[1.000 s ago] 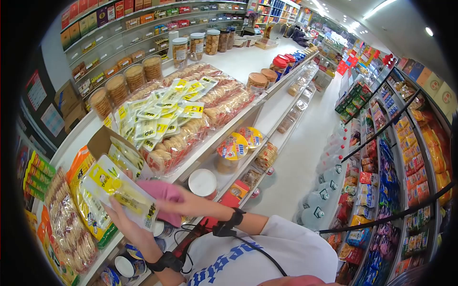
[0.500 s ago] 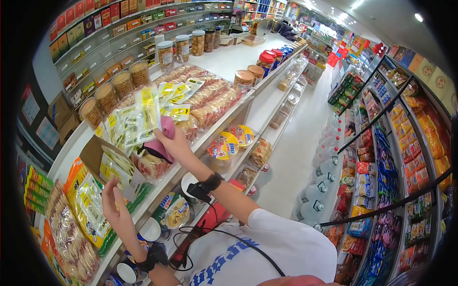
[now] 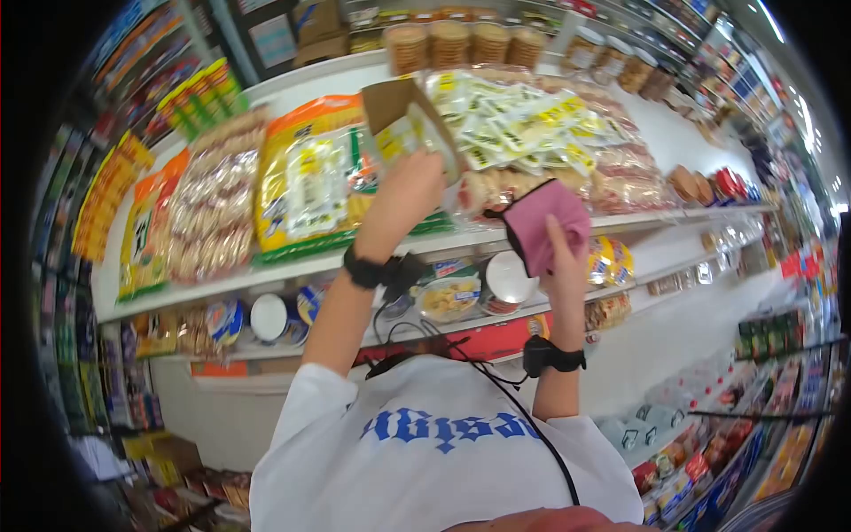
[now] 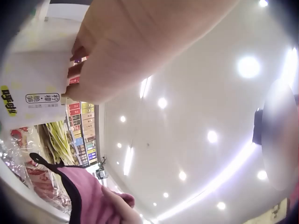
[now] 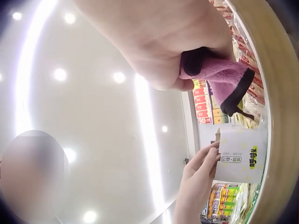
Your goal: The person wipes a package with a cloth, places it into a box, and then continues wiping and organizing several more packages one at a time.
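Note:
My left hand (image 3: 406,199) is at the mouth of a small open carton (image 3: 409,97) with yellow-and-white snack packets in it. Its fingertips go in past the carton's edge, and I cannot tell whether they pinch a packet. The carton's white printed side (image 4: 35,88) shows in the left wrist view. My right hand (image 3: 565,266) grips a pink cloth (image 3: 541,222) with black edging, held in front of the shelf's edge; the right wrist view shows the cloth (image 5: 222,77) hanging from the fingers. Behind it, a pile of similar packets (image 3: 523,124) lies on bagged round biscuits (image 3: 629,177).
Left of the carton lie a large yellow-orange bag (image 3: 275,199) with packets on it and a bag of biscuits (image 3: 213,204). Tubs of round biscuits (image 3: 448,46) line the back. Noodle tubs (image 3: 450,297) stand on the shelf below. Cables (image 3: 479,363) hang across the shirt.
The right hand, with the cloth, laid a packet on the pile and drew back towards the body. The left hand let go of that packet and reached to the carton. The head view swung left.

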`<action>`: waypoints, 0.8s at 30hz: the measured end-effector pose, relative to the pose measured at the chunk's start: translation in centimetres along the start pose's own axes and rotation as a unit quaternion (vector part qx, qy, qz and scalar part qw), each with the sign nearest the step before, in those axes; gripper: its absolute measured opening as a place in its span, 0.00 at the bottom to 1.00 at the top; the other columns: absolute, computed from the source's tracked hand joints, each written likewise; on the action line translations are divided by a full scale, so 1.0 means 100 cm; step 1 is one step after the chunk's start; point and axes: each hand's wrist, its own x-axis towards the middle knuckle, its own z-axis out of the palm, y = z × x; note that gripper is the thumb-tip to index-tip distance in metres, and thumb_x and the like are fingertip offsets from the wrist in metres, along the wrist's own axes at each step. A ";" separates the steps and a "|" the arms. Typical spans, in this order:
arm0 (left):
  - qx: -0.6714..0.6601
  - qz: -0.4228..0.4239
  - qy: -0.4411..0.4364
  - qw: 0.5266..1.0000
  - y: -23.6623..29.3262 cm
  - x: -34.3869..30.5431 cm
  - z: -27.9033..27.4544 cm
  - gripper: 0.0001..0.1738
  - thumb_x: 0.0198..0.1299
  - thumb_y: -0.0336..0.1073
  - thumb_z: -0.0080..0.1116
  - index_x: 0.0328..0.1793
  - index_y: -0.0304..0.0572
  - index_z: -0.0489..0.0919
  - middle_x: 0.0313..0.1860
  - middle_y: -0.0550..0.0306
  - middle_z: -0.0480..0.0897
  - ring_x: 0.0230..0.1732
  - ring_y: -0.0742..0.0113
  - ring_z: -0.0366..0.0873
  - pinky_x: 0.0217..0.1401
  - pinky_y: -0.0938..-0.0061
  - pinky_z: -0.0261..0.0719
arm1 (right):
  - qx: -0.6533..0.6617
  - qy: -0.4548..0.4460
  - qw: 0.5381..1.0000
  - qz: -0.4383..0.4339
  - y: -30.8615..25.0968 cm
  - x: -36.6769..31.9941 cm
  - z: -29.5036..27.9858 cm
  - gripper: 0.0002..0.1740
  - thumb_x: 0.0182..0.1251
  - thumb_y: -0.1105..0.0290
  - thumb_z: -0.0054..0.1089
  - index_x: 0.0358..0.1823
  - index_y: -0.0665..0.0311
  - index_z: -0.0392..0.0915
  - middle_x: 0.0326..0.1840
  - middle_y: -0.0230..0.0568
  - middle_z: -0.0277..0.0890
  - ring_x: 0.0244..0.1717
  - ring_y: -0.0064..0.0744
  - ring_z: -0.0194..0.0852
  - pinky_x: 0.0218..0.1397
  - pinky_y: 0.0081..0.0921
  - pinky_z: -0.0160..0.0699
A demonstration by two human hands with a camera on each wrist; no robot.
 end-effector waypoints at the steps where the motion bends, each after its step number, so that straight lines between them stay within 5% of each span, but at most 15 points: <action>1: -0.004 -0.025 -0.026 0.999 -0.001 0.008 -0.001 0.14 0.63 0.36 0.61 0.47 0.30 0.78 0.46 0.33 0.82 0.50 0.34 0.81 0.54 0.49 0.80 | 0.017 -0.009 1.000 0.010 -0.011 -0.002 0.003 0.14 0.72 0.62 0.70 0.47 0.62 0.76 0.38 0.25 0.76 0.38 0.14 0.71 0.41 0.15 0.68; 5: -0.032 -0.020 -0.014 0.999 -0.019 0.023 0.006 0.18 0.63 0.37 0.62 0.52 0.29 0.77 0.45 0.28 0.83 0.50 0.32 0.82 0.54 0.48 0.80 | 0.034 -0.007 0.999 0.020 -0.023 -0.012 0.009 0.11 0.72 0.68 0.70 0.39 0.56 0.73 0.34 0.21 0.70 0.34 0.09 0.62 0.37 0.13 0.60; 8: -0.050 -0.048 -0.059 0.996 -0.015 0.034 -0.002 0.22 0.66 0.39 0.59 0.59 0.29 0.75 0.46 0.27 0.85 0.49 0.31 0.83 0.54 0.47 0.80 | 0.033 -0.023 0.999 0.033 -0.022 -0.016 0.007 0.11 0.72 0.67 0.70 0.41 0.57 0.74 0.36 0.22 0.71 0.36 0.12 0.63 0.40 0.14 0.62; 11: -0.038 -0.027 -0.032 0.998 -0.027 0.037 0.021 0.17 0.63 0.38 0.59 0.51 0.31 0.81 0.41 0.32 0.86 0.45 0.34 0.85 0.49 0.49 0.82 | -0.008 -0.014 1.000 0.006 -0.007 -0.015 0.000 0.18 0.70 0.63 0.73 0.53 0.62 0.76 0.50 0.31 0.74 0.51 0.22 0.69 0.56 0.21 0.68; 13: 0.061 0.040 0.000 0.997 -0.033 0.036 0.041 0.13 0.59 0.38 0.59 0.39 0.34 0.86 0.35 0.37 0.86 0.39 0.40 0.86 0.43 0.52 0.84 | -0.012 0.036 0.994 0.100 -0.011 -0.020 0.003 0.22 0.68 0.62 0.74 0.57 0.63 0.76 0.54 0.33 0.77 0.53 0.24 0.73 0.59 0.24 0.71; 14: 0.022 -0.004 0.037 0.999 -0.025 0.033 0.043 0.11 0.54 0.37 0.61 0.27 0.38 0.86 0.29 0.41 0.84 0.33 0.43 0.86 0.37 0.54 0.83 | 0.030 0.007 0.995 0.091 -0.020 -0.024 0.011 0.22 0.68 0.62 0.75 0.57 0.63 0.76 0.53 0.33 0.77 0.52 0.24 0.75 0.56 0.25 0.75; 17: -0.027 -0.102 0.045 0.993 -0.013 0.036 0.041 0.11 0.48 0.38 0.62 0.24 0.38 0.85 0.26 0.38 0.83 0.29 0.42 0.85 0.33 0.51 0.82 | 0.027 0.027 0.995 0.087 -0.010 -0.026 0.013 0.20 0.66 0.65 0.76 0.53 0.54 0.73 0.51 0.30 0.76 0.50 0.21 0.76 0.49 0.23 0.79; 24: -0.027 -0.079 0.096 0.992 -0.010 0.026 0.036 0.08 0.39 0.35 0.66 0.20 0.37 0.83 0.21 0.40 0.81 0.25 0.42 0.83 0.27 0.52 0.78 | 0.019 -0.052 0.996 0.063 0.016 -0.015 -0.002 0.21 0.68 0.68 0.73 0.58 0.58 0.75 0.57 0.34 0.74 0.55 0.25 0.76 0.57 0.25 0.79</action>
